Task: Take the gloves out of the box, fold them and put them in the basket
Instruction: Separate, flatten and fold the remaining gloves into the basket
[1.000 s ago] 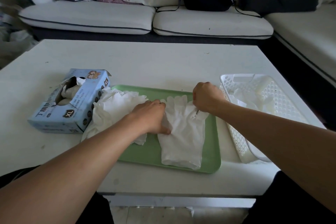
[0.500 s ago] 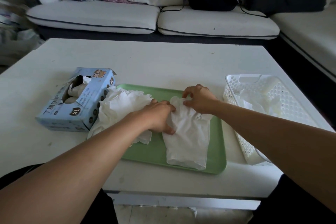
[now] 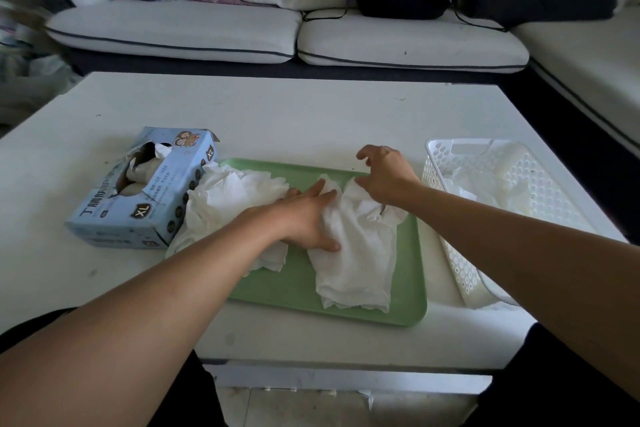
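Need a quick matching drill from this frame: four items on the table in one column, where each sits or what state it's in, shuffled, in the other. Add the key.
Column 1
1. glove box
2. loose glove pile
3. spread glove
4. basket

Column 2
A. white, perforated, at the table's right edge with gloves inside
B. flat on the green tray, under the left hand and right hand
C. blue, torn open, left of the tray
D. crumpled, lying partly on the tray's left end beside the box

Pairs: 1-C, 2-D, 3-B, 4-A
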A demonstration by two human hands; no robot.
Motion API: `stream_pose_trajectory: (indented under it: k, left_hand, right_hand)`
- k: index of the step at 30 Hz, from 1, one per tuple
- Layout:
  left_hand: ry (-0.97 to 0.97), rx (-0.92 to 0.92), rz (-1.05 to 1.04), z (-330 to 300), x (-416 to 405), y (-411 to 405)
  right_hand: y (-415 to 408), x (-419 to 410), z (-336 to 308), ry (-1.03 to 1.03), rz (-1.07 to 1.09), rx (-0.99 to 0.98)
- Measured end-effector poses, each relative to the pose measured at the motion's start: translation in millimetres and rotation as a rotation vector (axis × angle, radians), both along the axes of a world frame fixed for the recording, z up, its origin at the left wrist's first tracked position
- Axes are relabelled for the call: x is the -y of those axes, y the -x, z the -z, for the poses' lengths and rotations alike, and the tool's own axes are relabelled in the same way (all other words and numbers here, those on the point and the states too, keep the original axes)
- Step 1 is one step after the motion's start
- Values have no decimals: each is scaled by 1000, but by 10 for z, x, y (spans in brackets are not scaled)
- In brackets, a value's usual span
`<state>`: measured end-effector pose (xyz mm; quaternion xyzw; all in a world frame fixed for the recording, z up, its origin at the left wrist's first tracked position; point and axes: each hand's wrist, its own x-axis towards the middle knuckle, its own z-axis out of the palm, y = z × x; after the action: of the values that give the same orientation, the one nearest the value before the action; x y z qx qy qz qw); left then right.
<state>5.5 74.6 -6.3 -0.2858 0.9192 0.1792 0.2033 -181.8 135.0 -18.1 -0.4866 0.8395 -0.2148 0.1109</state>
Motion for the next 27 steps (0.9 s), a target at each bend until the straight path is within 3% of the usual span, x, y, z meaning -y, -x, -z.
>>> stream_pose_trajectory:
  k: [4, 7, 9, 12, 17, 20, 24, 27]
  left_hand:
    - [45, 28, 58, 10, -1, -43]
    - [151, 4, 75, 7, -107, -82]
    - [262, -62, 96, -16, -246, -134]
    - [366, -221, 174, -68, -447, -212]
    - [-6, -215, 222, -15, -596, -361]
    - [4, -233, 255, 85, -605, -412]
    - [-34, -289, 255, 100, -609, -429]
    - [16, -296, 261, 117, -662, -445]
  right_hand:
    - [-165, -215, -384, -95, -172, -105]
    - [-415, -649, -650, -313, -435, -149]
    - [-604, -893, -645, -433, -575, -81]
    - [-730, -1094, -443, -443, -632, -41]
    - [-697, -1233, -213, -346, -575, -63]
    - [-692, -1264, -171, -326, -553, -34]
    - [-760, -1254, -116, -380, -636, -224]
    - [-776, -1173, -144, -401, -666, -209]
